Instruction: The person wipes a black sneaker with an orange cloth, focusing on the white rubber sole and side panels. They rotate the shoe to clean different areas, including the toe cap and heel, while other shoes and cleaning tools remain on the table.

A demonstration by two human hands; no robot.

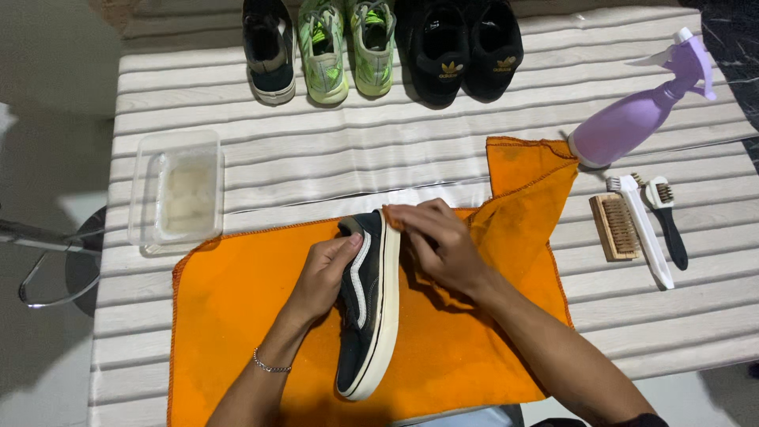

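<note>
The left hand [328, 273], fingers clamped, tips the black canvas sneaker with white stripe [365, 304] sideways (sole rightward), so the right hand [439, 241], fingers pinching the orange microfibre cloth [237, 316], reaches its cream rubber sidewall [389, 308].

My table [316, 158] has a pale top with grey stripes running across it. An orange cloth [237, 300] lies spread over the near part, one corner folded up toward the far right. To my left, just beside the cloth's far edge, stands a clear plastic tub [178, 194] with cloudy liquid in it. Along the far edge sit shoes in a row: one dark sneaker [269, 51], a green pair [346, 47] and a black pair [466, 47]. On my right a purple spray bottle [632, 119] lies on its side, and nearer me lie a wooden brush [615, 228], a white brush [644, 229] and a black-handled brush [668, 221], close together.
</note>
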